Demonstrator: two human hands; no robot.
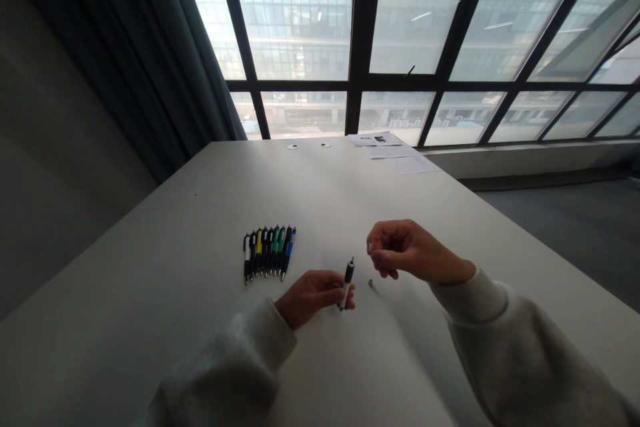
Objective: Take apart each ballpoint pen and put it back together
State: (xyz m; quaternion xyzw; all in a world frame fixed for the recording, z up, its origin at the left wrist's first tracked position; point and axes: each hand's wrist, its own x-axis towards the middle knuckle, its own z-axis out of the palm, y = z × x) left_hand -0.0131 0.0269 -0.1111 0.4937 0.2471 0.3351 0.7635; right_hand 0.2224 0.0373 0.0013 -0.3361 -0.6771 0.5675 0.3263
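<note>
My left hand (pixel 320 295) is closed around a white-and-black pen (pixel 348 281), its dark grip end pointing up and its front cone off, so a thin point shows. To the right, my right hand (pixel 407 252) pinches a small shiny piece (pixel 370 249) between thumb and fingers; it is too small to tell whether it is a spring. On the table between the hands stands a small metal pen tip (pixel 371 282). A row of several pens (pixel 269 252) lies side by side left of my hands, with white, black, yellow, green and blue barrels.
The white table (pixel 210 247) reaches to the windows. Printed papers (pixel 385 147) lie at its far right edge. Two round cable-hole covers (pixel 326 145) sit near the far edge. A dark curtain (pixel 150 47) hangs on the left.
</note>
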